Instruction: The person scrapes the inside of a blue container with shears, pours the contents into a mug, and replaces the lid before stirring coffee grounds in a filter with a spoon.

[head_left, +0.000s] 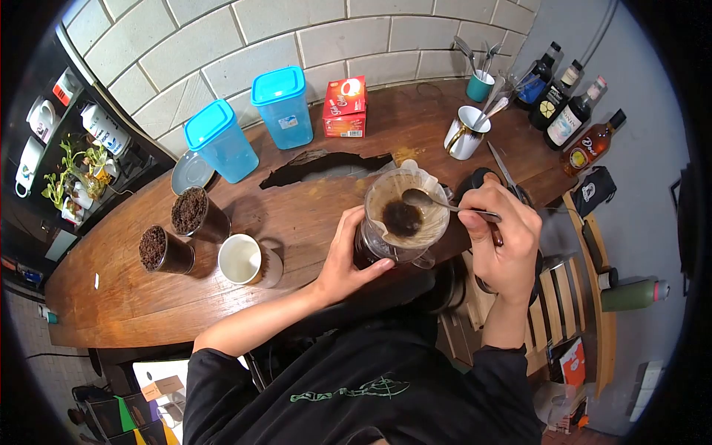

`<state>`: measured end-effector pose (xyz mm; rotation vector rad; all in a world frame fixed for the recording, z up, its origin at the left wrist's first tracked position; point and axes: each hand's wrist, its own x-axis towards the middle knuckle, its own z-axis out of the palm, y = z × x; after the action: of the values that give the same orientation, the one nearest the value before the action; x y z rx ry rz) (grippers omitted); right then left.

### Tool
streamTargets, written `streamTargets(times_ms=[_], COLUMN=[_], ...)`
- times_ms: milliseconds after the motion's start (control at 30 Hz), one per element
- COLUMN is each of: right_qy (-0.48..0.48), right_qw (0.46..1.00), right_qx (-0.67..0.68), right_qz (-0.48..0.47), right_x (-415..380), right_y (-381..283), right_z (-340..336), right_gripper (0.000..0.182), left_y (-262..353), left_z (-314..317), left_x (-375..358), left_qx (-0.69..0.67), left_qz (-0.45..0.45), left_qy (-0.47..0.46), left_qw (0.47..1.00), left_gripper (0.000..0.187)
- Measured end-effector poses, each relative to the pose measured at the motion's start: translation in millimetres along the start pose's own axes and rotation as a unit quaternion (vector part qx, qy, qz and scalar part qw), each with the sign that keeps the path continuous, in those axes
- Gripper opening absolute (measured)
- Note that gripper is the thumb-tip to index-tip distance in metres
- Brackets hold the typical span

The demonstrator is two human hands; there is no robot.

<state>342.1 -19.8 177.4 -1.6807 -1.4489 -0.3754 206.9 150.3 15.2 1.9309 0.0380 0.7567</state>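
A glass dripper (pixel 378 239) holds a paper filter (pixel 384 194) with dark, wet coffee in its bottom. It sits on a glass carafe (pixel 366 254), mostly hidden beneath it. My left hand (pixel 345 256) is curved around the carafe's left side, thumb toward me. Between the fingers of my right hand (pixel 508 237) is the handle of a metal spoon (pixel 419 197), whose bowl is inside the filter above the coffee. Left of my left hand stands a white-lined cup (pixel 241 259). Farther left are two cups of dark grounds (pixel 190 211), filled to the rim.
Two blue-lidded containers (pixel 282 111) and a red box (pixel 345 107) stand by the wall. An irregular hole (pixel 326 169) opens in the wooden table (pixel 133 311). At back right are a white mug (pixel 466 135) with utensils, scissors (pixel 506 167) and several bottles (pixel 569 119).
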Motion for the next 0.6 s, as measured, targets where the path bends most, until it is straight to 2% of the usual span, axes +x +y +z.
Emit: streamTargets(times_ms=[133,267,367,433,600], right_qy=[-0.014,-0.015,-0.041,-0.007,0.019], right_qw=[0.999,1.000,0.998,0.993,0.978], right_qx=[-0.045,-0.026,0.002,0.040,0.104], right_qz=[-0.006,0.007,0.052,0.113,0.180], right_x=[0,-2,-1,-2,-9], right_y=[1,2,-2,-1,20], right_z=[2,8,10,13,19], right_gripper=[0.011,0.008,0.010,0.018,0.028], left_y=[0,0,-1,-2,3], left_z=[-1,-3,-3,-4,-5], left_x=[1,1,1,0,1], left_qx=[-0.005,0.005,0.008,0.010,0.005], left_qz=[0.004,0.011,0.006,0.008,0.005], left_qy=[-0.005,-0.017,-0.021,-0.021,-0.023], left_qw=[1.000,1.000,1.000,1.000,1.000], left_gripper=[0.084,0.085,0.085,0.085,0.084])
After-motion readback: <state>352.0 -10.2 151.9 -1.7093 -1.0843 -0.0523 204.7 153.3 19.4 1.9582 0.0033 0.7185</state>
